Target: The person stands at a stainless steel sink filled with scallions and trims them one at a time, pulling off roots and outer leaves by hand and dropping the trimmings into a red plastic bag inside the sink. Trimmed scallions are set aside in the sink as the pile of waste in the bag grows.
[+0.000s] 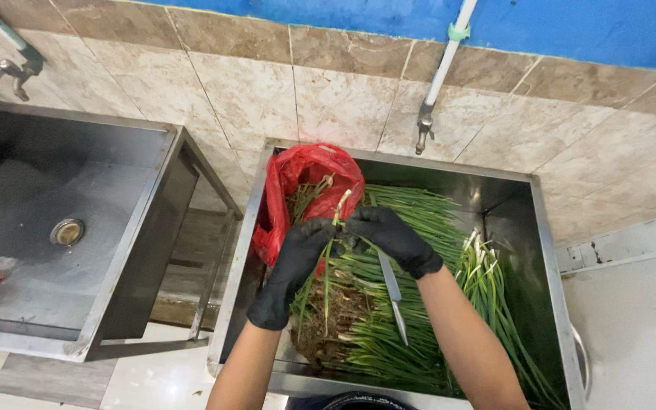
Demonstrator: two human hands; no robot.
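Both my hands wear black gloves over a steel sink (pixel 544 250) filled with green onions (pixel 419 228). My left hand (pixel 294 266) grips a small bunch of green onions (pixel 326 288) that hangs down with muddy roots at the bottom. My right hand (pixel 392 237) pinches the white stalk end of that bunch at the top and also holds a knife (pixel 393 294), whose blade points down toward me. A red plastic bag (pixel 298 178) with trimmings lies open in the sink's back left corner, just behind my hands.
A tap (pixel 424 129) on a white pipe hangs above the sink on the tiled wall. A second steel sink (pixel 77 212) with a drain stands to the left, with its own tap (pixel 17 72). A gap of floor lies between the sinks.
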